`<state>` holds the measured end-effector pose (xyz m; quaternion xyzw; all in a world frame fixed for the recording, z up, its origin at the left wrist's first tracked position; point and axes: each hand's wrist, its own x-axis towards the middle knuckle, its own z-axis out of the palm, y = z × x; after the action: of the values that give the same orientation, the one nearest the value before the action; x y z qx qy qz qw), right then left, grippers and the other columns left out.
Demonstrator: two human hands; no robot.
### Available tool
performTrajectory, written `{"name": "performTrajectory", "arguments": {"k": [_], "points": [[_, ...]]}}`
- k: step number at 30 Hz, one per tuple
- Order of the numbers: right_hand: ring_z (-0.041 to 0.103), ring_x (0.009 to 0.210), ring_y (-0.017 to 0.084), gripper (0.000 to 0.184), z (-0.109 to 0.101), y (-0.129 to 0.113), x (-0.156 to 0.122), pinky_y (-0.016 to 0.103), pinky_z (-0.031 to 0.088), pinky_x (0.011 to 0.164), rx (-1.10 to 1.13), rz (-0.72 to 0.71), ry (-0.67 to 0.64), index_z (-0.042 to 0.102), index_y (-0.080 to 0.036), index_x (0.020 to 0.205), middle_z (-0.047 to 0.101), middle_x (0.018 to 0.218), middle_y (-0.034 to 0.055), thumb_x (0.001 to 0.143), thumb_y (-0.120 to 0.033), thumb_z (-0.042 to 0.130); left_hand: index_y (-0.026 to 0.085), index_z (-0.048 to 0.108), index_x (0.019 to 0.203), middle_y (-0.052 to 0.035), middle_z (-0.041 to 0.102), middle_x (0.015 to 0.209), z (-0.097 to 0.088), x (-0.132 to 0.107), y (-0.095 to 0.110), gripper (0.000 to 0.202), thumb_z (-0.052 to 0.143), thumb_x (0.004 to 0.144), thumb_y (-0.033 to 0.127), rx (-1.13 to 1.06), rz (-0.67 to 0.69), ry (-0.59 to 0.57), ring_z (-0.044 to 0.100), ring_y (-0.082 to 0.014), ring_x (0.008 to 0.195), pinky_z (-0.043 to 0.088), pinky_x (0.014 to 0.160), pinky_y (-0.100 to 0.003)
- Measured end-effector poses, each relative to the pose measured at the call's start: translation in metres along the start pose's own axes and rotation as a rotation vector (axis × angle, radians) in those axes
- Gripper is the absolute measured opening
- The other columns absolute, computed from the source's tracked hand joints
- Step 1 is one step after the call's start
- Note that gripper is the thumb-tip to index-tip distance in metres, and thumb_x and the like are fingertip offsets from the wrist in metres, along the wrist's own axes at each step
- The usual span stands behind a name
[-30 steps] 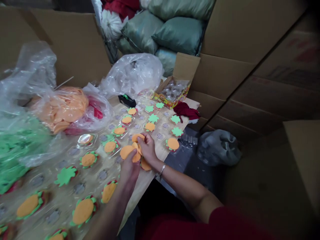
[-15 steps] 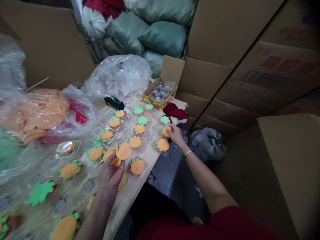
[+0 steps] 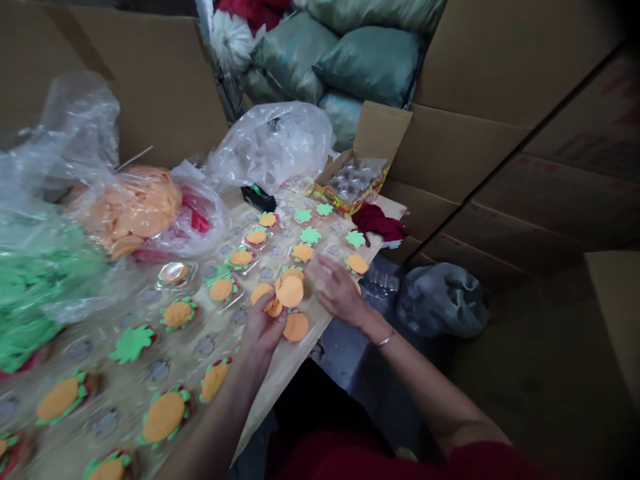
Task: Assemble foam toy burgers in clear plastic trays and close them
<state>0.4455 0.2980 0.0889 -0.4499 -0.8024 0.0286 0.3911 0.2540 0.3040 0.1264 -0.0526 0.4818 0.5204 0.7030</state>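
Left hand loaded, right hand swinging in: orange discs going over green leaf pieces!

Left of centre, the left hand pinches a small fan of orange discs above the desk, fingers closed on them; just right of it, the right hand is a blur, fingers part-curled, and whether they hold anything I can't tell. Ideally, peel one disc at a time, centre it on the leaf and press lightly, so the stack beneath stays straight. And the change: half a second ago that right hand was at the desk's right side; now it's back toward the fan, leaving an orange disc below the bare green leaf piece.
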Motion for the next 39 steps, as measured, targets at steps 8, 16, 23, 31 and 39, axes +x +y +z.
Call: {"name": "performTrajectory", "arguments": {"k": [8, 16, 23, 31, 39], "points": [[0.062, 0.094, 0.018, 0.026, 0.003, 0.022, 0.025, 0.032, 0.049, 0.083, 0.418, 0.298, 0.010, 0.063, -0.020, 0.108, 0.068, 0.102, 0.0053, 0.092, -0.029, 0.045, 0.010, 0.060, 0.089, -0.0090, 0.070, 0.084, -0.012, 0.001, 0.004, 0.018, 0.048, 0.083, -0.001, 0.026, -0.016, -0.060, 0.070, -0.0152, 0.074, 0.059, 0.063, -0.020], [0.056, 0.077, 0.018, 0.024, -0.031, 0.175, 0.050, 0.029, 0.045, 0.073, -0.001, 0.753, 0.019, 0.063, -0.011, 0.093, 0.066, 0.088, 0.0094, 0.080, -0.019, 0.046, 0.014, 0.061, 0.088, -0.0073, 0.071, 0.084, -0.024, 0.000, 0.015, 0.019, 0.045, 0.086, 0.003, 0.045, 0.043, -0.139, 0.071, -0.0174, 0.075, 0.061, 0.060, -0.024], [0.057, 0.079, 0.017, 0.023, -0.018, 0.184, 0.043, 0.026, 0.042, 0.071, -0.163, 0.752, -0.076, 0.063, -0.015, 0.099, 0.067, 0.092, 0.0088, 0.087, -0.022, 0.045, 0.012, 0.061, 0.088, -0.0059, 0.068, 0.077, -0.027, 0.002, 0.018, 0.019, 0.045, 0.086, 0.002, 0.046, 0.049, -0.117, 0.070, -0.0157, 0.071, 0.060, 0.059, -0.022], [0.054, 0.092, 0.022, 0.026, -0.019, 0.174, 0.042, 0.031, 0.042, 0.079, -0.306, 0.707, -0.107, 0.062, -0.015, 0.105, 0.062, 0.103, 0.0131, 0.089, -0.020, 0.043, 0.013, 0.063, 0.095, -0.0080, 0.070, 0.082, -0.032, 0.007, 0.017, 0.023, 0.049, 0.080, 0.003, 0.087, 0.050, -0.138, 0.070, -0.0181, 0.072, 0.058, 0.058, -0.025], [0.054, 0.104, 0.026, 0.029, -0.012, 0.101, 0.052, 0.041, 0.043, 0.093, -0.096, 0.398, -0.080, 0.063, -0.013, 0.111, 0.060, 0.111, 0.0153, 0.089, -0.019, 0.044, 0.011, 0.062, 0.108, -0.0101, 0.071, 0.086, -0.023, -0.004, 0.013, 0.034, 0.047, 0.078, 0.004, 0.229, 0.008, -0.312, 0.069, -0.0205, 0.075, 0.058, 0.070, -0.034]]}}
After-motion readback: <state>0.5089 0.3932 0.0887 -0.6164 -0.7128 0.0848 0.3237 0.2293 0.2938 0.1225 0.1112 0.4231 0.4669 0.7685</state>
